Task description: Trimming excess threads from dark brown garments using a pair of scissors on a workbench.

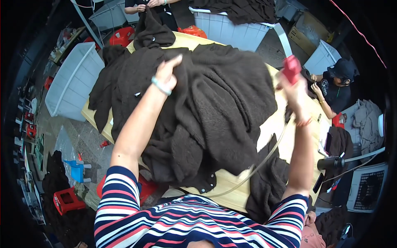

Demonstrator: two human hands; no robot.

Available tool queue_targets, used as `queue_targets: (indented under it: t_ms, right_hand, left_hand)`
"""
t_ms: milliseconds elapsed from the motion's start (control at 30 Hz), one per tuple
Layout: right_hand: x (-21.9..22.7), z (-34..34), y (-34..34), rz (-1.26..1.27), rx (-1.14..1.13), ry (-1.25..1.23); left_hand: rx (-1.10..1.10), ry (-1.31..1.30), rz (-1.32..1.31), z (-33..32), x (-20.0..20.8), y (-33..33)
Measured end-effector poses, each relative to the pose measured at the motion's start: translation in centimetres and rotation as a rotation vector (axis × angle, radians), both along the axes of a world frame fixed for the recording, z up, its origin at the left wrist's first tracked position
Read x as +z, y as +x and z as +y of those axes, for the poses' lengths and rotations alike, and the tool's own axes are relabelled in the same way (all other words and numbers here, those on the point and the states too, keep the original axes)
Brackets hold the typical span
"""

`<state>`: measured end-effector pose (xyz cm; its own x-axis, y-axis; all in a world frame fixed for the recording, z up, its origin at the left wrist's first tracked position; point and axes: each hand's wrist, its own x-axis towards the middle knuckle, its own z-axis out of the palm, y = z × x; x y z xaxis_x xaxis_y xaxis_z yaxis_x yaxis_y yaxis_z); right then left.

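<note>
From where I stand, a pale hose crosses the near edge of the wooden table. Dark brown cloth lies heaped mid-table. At right, the right hand, blurred, is closed around a red tool. The left hand is at the cloth's far left; I cannot tell whether it grips. Beyond stands a white bin.

Rumpled, fuzzy dark-brown cloth sprawls in folds across the tabletop, a blurred red tool in the right hand.
</note>
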<state>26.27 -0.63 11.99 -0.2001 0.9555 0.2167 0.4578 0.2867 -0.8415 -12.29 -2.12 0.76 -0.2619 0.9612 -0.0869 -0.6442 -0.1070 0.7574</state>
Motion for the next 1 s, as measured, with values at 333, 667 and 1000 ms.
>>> queue_targets:
  t_ms: [333,667,1000]
  right_hand:
    - [-15.4,-14.5,-7.1,-0.459,0.156,-0.156]
    - [-15.1,-8.8,8.3,-0.475,-0.417,-0.156]
    - [-7.8,-17.3,-1.7,-0.418,-0.003,-0.281]
  left_hand:
    - [-0.280,-0.325,0.279,-4.4,-1.3,-5.0]
    - [-0.495,-0.352,0.052,-0.2,-1.1,-2.5]
    - [-0.584,-0.278,-0.167,-3.9,-5.1,5.5]
